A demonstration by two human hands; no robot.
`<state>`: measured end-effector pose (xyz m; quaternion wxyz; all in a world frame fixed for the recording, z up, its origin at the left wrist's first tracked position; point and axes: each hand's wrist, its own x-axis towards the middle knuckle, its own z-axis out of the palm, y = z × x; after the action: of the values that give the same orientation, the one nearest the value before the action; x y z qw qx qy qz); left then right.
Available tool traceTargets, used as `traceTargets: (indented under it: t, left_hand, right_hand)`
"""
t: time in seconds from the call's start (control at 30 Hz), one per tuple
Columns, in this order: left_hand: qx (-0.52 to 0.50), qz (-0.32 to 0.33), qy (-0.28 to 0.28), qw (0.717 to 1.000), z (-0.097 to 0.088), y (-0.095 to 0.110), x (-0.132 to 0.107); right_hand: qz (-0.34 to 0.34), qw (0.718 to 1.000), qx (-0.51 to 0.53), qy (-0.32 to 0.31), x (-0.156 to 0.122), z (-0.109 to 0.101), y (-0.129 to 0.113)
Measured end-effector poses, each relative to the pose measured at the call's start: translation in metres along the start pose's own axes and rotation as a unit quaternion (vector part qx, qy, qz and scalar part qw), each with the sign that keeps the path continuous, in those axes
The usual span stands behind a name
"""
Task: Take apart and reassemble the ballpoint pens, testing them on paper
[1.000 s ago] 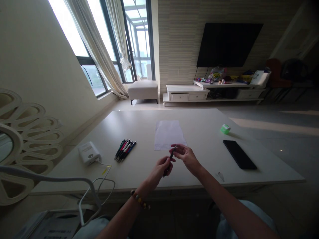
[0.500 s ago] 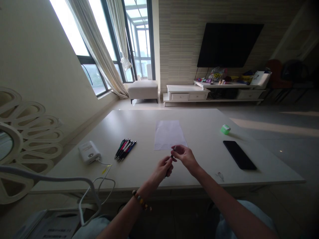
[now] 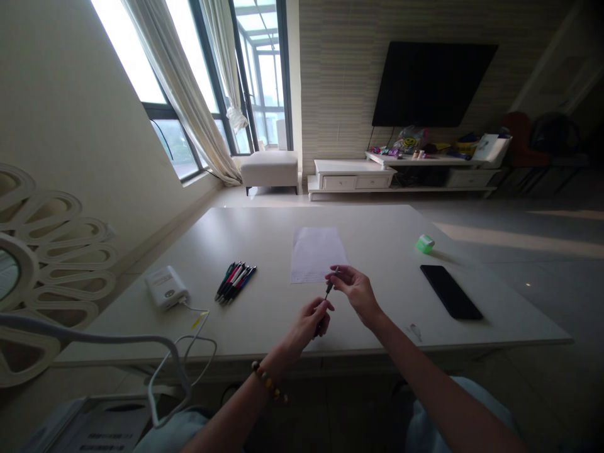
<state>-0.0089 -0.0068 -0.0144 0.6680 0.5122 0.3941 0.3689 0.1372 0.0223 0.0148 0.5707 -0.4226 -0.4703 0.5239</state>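
Note:
My left hand [image 3: 315, 316] is closed around a dark pen, most of it hidden in the fingers. Just above it, my right hand [image 3: 356, 289] pinches a short black piece of the pen [image 3: 329, 287] with a pale, silvery end. A thin dark rod, which looks like the refill, spans the small gap between the two hands. Behind my right fingers lies a white sheet of paper [image 3: 315, 251] with lines of print along its near edge. A bunch of several pens [image 3: 234, 283] in mixed colours rests on the table to the left.
On the white table [image 3: 268, 333], a white power bank [image 3: 167, 288] with a cable [image 3: 204, 324] lies at left. To the right are a black phone [image 3: 450, 291], a green and white small box [image 3: 425, 244] and a small clear item [image 3: 415, 331] near the front edge.
My right hand has moved up and away from my left, drawing the black pen piece with it. A thin rod now shows between the hands. The left hand has hardly moved.

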Motion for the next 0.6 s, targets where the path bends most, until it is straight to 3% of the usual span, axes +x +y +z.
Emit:
traceTargets:
  t: [0.2, 0.3, 0.37, 0.43, 0.5, 0.6]
  left_hand:
    - [0.004, 0.006, -0.006, 1.0, 0.002, -0.006, -0.001]
    - [0.001, 0.009, 0.004, 1.0, 0.003, -0.009, -0.002]
    - [-0.002, 0.011, 0.019, 1.0, 0.004, -0.01, -0.002]
    - [-0.003, 0.012, 0.039, 0.999, 0.004, -0.012, -0.002]
    - [-0.002, 0.013, 0.059, 0.998, 0.003, -0.014, -0.001]
    - [-0.001, 0.009, 0.076, 0.997, 0.0, -0.014, 0.0]
  right_hand:
    - [-0.031, 0.999, 0.016, 0.017, 0.005, -0.009, -0.011]
    - [-0.067, 0.994, 0.025, 0.077, 0.013, -0.021, -0.015]
    - [-0.054, 0.993, -0.017, 0.107, 0.019, -0.031, -0.012]
    - [-0.011, 0.985, -0.139, 0.101, 0.022, -0.04, -0.002]
    - [0.018, 0.946, -0.315, 0.075, 0.022, -0.043, 0.013]
    - [0.021, 0.862, -0.505, 0.037, 0.016, -0.039, 0.035]
